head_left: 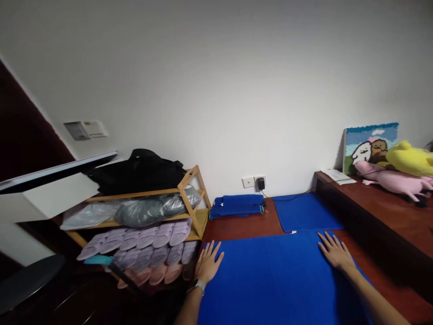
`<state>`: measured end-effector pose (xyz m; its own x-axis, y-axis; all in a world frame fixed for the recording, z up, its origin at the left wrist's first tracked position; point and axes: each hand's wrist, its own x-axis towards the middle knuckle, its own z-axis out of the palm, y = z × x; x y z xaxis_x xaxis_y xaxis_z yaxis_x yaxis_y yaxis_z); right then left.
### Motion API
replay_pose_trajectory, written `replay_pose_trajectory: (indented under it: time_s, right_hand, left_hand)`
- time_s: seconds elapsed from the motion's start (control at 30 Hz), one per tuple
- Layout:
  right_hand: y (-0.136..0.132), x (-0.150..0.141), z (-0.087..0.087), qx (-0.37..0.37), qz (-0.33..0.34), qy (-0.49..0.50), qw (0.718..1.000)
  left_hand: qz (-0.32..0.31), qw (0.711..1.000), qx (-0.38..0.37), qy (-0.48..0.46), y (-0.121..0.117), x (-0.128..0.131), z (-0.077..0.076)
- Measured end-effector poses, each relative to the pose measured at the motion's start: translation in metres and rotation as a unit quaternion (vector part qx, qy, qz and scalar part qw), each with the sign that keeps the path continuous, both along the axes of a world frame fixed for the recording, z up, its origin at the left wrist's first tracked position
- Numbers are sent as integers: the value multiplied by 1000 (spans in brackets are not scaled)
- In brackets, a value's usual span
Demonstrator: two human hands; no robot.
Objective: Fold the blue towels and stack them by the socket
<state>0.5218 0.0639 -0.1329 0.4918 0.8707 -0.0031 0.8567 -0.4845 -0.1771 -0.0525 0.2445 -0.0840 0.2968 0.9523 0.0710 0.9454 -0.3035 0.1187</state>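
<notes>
Blue cloth: head view; the large blue cloth (270, 280) lies flat on the red-brown counter (237, 229), in front of the wearer, white tag (293, 232) at its far edge.
Smoothing: looks like the step in hand; next move probably calls for light, flat-palm pressure out to the edges.
Left hand: (208, 264) grip open, fingers spread, palm down at the far left corner; holds nothing.
Right hand: (336, 253) grip open, fingers fanned, touching near the far right corner; holds nothing.
Folded blue cloths: (238, 205) by the wall, beyond both hands.
</notes>
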Motion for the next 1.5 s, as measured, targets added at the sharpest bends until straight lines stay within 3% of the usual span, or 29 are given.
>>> replay_pose_trajectory:
  time_s: [0.17,0.27,0.37,0.5,0.6,0.67,0.73,0.8,1.07,1.17,1.33,1.5]
  right_hand:
    - [-1,6,2,7,11,-5,1000]
    - [3,-11,13,33,38,-33,998]
    - [22,-67,30,91,117,-25,989]
    - [61,-181,45,119,257,62,957]
    - [81,-242,45,102,288,93,948]
    - [84,-255,43,95,280,96,951]
    - [79,-245,39,89,260,94,957]
    - [68,-216,33,78,233,84,966]
    - [9,-30,1,55,82,10,995]
    - [-2,18,-9,63,36,-6,997]
    - [-7,40,-16,67,22,-13,997]
    - [-9,34,10,25,-4,-37,999]
  left_hand:
    - [12,1000,7,1,1,-10,-2]
    - [10,1000,16,-13,3,-21,-11]
    - [7,999,22,-30,5,-26,-19]
    - [12,999,34,-29,3,-23,-20]
    - [14,1000,22,-5,-2,-23,-13]
    - [13,1000,9,11,-5,-26,-8]
    - [11,1000,1,12,-7,-30,-5]
    - [11,1000,1,0,-8,-33,-5]
    - [3,999,22,-32,-6,-35,-9]
    - [5,999,16,-38,-4,-37,-9]
    - [12,999,-9,-52,-3,-41,-7]
    - [12,998,-19,-58,-6,-40,-4]
